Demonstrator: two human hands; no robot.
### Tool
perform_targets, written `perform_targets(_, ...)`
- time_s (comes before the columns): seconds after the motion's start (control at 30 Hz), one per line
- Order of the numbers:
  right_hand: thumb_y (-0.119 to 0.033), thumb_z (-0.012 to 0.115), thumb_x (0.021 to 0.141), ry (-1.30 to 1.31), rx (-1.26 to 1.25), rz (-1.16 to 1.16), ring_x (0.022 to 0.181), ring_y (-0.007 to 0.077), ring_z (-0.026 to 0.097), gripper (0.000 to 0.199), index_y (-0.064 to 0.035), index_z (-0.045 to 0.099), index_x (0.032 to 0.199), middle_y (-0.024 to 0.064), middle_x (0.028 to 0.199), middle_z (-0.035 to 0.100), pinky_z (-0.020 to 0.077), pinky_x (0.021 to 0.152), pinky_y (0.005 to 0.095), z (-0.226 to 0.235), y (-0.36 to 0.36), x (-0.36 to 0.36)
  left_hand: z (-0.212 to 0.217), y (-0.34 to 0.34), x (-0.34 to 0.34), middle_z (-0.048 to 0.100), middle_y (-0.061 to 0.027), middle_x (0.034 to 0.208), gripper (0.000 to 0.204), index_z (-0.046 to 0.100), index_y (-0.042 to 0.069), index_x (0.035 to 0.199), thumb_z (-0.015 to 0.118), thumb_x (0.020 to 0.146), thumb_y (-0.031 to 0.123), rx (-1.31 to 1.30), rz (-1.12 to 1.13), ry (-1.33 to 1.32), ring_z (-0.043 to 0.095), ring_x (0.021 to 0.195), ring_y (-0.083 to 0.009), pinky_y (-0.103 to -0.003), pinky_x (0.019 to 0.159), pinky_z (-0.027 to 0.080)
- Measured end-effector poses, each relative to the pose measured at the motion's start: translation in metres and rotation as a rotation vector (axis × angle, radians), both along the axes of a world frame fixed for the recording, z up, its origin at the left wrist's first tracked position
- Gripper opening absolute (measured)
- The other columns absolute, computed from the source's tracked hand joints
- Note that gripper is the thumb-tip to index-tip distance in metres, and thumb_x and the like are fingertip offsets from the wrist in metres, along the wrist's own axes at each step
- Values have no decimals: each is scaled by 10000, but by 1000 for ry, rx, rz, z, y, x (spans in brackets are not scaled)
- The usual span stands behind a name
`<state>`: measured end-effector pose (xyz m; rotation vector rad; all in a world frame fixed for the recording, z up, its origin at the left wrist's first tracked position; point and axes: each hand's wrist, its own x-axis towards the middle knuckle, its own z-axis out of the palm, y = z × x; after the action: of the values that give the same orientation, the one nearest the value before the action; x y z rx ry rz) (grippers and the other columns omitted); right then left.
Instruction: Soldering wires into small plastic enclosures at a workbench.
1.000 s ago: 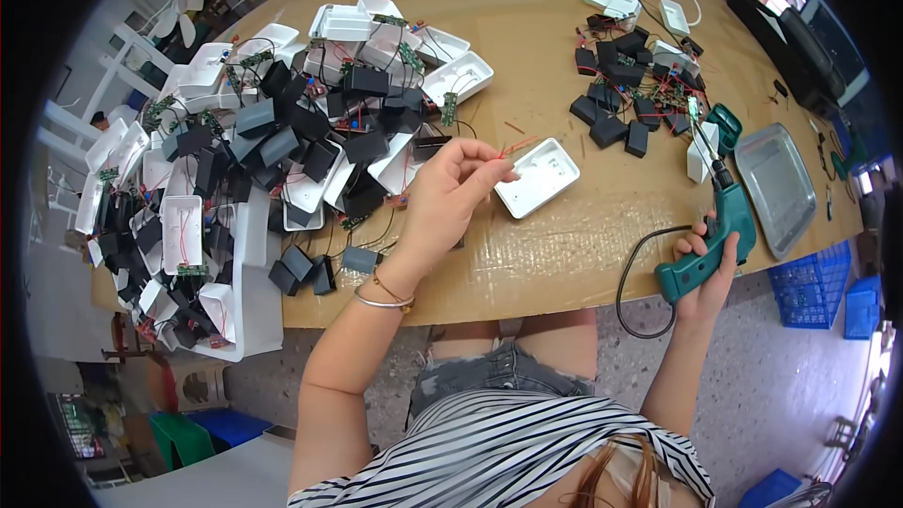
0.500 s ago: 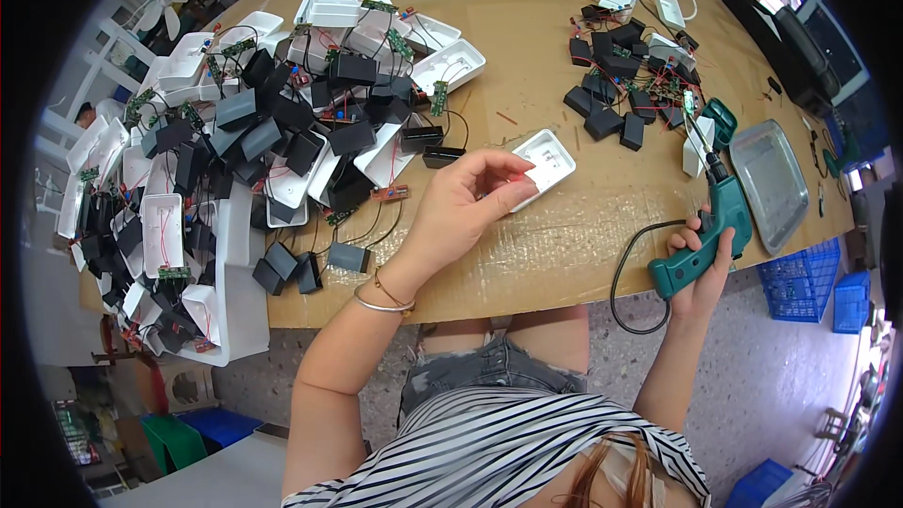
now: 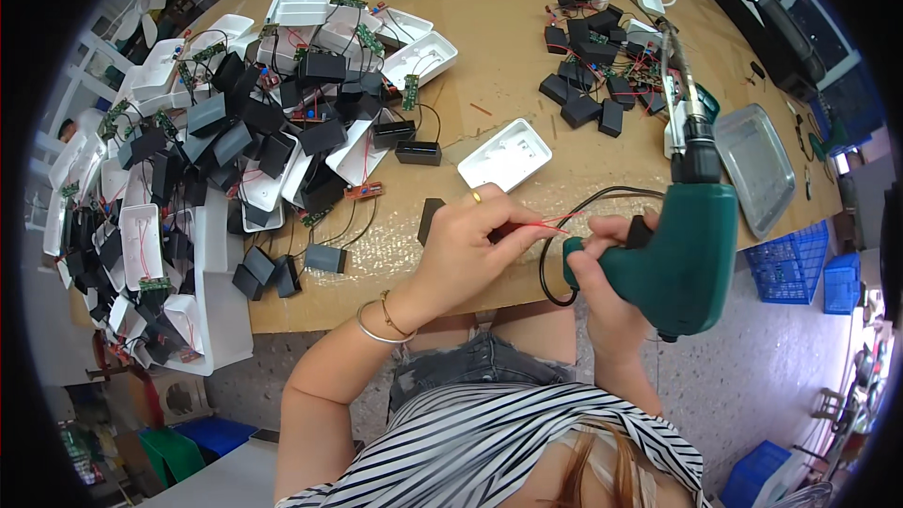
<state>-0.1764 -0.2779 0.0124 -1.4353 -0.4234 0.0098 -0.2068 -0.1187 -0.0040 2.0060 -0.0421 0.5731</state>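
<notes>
My left hand [image 3: 470, 240] is closed in a pinch on thin red wires [image 3: 553, 224], which stretch toward my right hand. My right hand [image 3: 611, 287] grips the handle of a green soldering gun [image 3: 691, 259], its metal tip pointing away from me. The right fingertips are close to the wire ends; whether they touch is unclear. Just beyond my left hand lies an open white plastic case [image 3: 506, 156]. A black box [image 3: 430, 219] is partly hidden behind the left hand. The gun's black cord [image 3: 602, 192] loops between the hands.
A big heap of white cases, black boxes [image 3: 324, 135] and circuit boards fills the left, spilling over a white bin [image 3: 226, 273]. A smaller pile of black boxes [image 3: 581, 111] lies at the far right. A metal tray [image 3: 760, 174] sits right of the gun.
The soldering gun has been raised and brought nearer and inward. My left hand has drawn back from the white case with red wires pinched; the case now lies free, slightly turned.
</notes>
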Motion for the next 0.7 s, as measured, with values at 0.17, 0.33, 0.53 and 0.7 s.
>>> perform_targets(0.17,82,631,726,99,-45,-7,742,119,531,543,19,358,1191,102,857,581,439,729,259,-4,6,-1,-3,-4,-3,553,-75,674,93,665,30,798,695,727,80,-37,-27,-31,560,564,-168,-266,517,442)
perform_targets(0.33,60,631,741,25,-46,-40,754,116,524,514,20,375,1184,67,807,571,426,727,245,-4,8,1,-5,2,-8,586,-67,723,100,662,15,828,686,746,66,-143,-107,15,559,611,-122,-235,553,442)
perform_targets(0.53,45,622,754,-77,-36,-108,770,115,517,494,13,383,1185,44,801,555,416,734,234,-8,15,4,1,1,-11,598,-53,789,98,655,3,855,666,777,61,-307,-112,80,552,686,-85,-207,606,436)
perform_targets(0.7,29,606,771,-41,-41,-134,769,110,508,474,8,385,1189,49,806,551,416,728,229,-14,9,7,1,4,9,616,-115,784,81,634,-5,790,638,761,71,16,171,0,585,708,-229,-299,652,461)
